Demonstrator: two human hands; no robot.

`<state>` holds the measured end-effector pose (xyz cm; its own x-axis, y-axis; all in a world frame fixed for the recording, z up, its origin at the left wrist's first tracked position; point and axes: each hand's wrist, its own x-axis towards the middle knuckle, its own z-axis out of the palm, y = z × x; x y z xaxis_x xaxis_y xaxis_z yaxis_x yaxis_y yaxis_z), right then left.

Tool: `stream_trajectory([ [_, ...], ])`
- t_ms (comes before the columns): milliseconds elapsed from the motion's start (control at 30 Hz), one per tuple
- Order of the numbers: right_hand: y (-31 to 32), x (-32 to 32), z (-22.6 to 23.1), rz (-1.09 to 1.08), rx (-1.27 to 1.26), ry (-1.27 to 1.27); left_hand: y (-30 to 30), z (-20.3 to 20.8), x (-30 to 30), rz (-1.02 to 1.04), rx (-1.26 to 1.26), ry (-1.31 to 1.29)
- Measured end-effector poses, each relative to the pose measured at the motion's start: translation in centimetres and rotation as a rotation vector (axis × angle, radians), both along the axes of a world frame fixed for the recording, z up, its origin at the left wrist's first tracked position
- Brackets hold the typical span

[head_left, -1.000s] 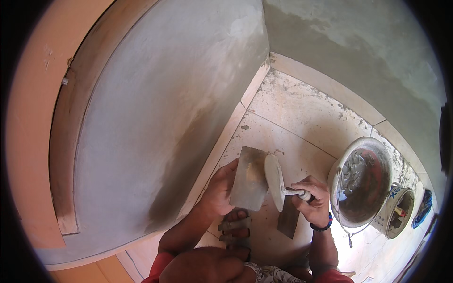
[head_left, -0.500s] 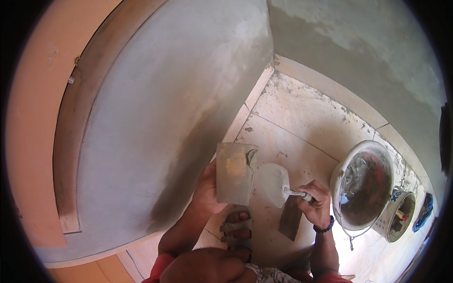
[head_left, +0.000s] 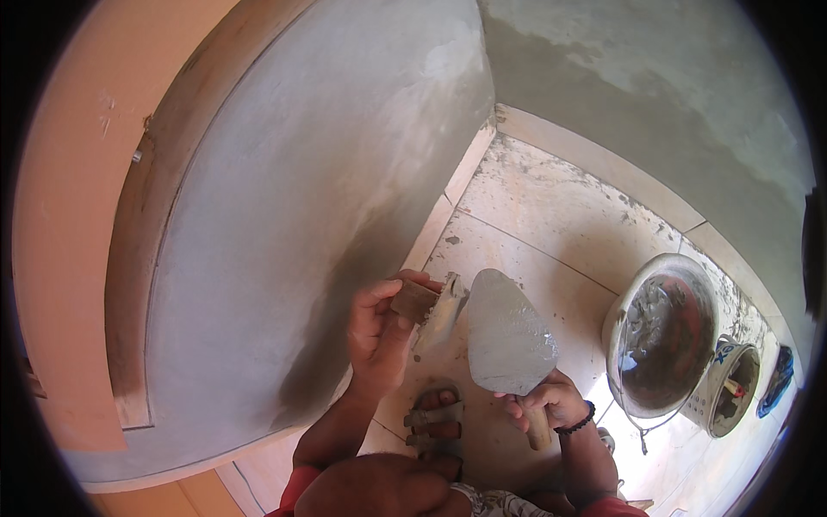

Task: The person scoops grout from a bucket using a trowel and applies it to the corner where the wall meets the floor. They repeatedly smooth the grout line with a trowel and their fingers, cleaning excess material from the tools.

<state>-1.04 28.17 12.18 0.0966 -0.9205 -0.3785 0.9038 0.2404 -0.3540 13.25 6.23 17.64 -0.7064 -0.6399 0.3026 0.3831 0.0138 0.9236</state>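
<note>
The pointed trowel (head_left: pixel 508 338) sits just right of the picture's centre, its blade face up and coated in a thin grey skin of plaster. The right hand (head_left: pixel 544 403) is clenched around its wooden handle at about 5 o'clock from the blade. At 9 o'clock from the blade, just beside it but apart, the left hand (head_left: pixel 379 332) grips the wooden handle of a plastering float (head_left: pixel 441 312), held on edge with grey mortar clinging to it. Both tools hang over the tiled floor (head_left: pixel 551 207), above a sandalled foot (head_left: pixel 433 420).

To do this step well, the person would probably keep the trowel blade level so the wet mix does not slide off, and bring the float's edge flat against it, scraping in one firm stroke.

At 9 o'clock lies the freshly plastered grey wall (head_left: pixel 293 198) with a peach-painted surface (head_left: pixel 69 215) beyond. At 3 o'clock stands a mortar pan (head_left: pixel 659 332), with a smaller bucket (head_left: pixel 732 388) touching its far side.
</note>
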Motion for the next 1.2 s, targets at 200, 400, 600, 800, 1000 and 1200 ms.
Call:
stream_trajectory([
  [200, -0.4, 0.0, -0.8, 0.024, -0.033, -0.030, 0.1, -0.8, 0.0, 0.001, -0.163, -0.071],
  [400, -0.1, -0.2, -1.5, 0.020, -0.060, -0.122, -0.4, -0.9, 0.2, 0.020, -0.378, -0.237],
  [600, 0.3, 0.1, -2.1, 0.000, -0.062, -0.170, -0.5, 0.1, -0.1, 0.079, -0.553, -0.347],
  [800, 0.3, -0.4, -2.7, -0.085, -0.158, -0.147, -0.2, -0.6, 0.0, 0.155, -0.451, -0.500],
  [1000, -6.1, -3.4, -3.7, -0.409, 0.062, 0.151, 0.6, -3.0, 1.7, 0.192, -0.224, -0.557],
  [1200, -14.2, -8.1, -8.9, -0.457, 0.154, 0.199, 1.2, -3.5, 2.4, 0.164, -0.184, -0.529],
])
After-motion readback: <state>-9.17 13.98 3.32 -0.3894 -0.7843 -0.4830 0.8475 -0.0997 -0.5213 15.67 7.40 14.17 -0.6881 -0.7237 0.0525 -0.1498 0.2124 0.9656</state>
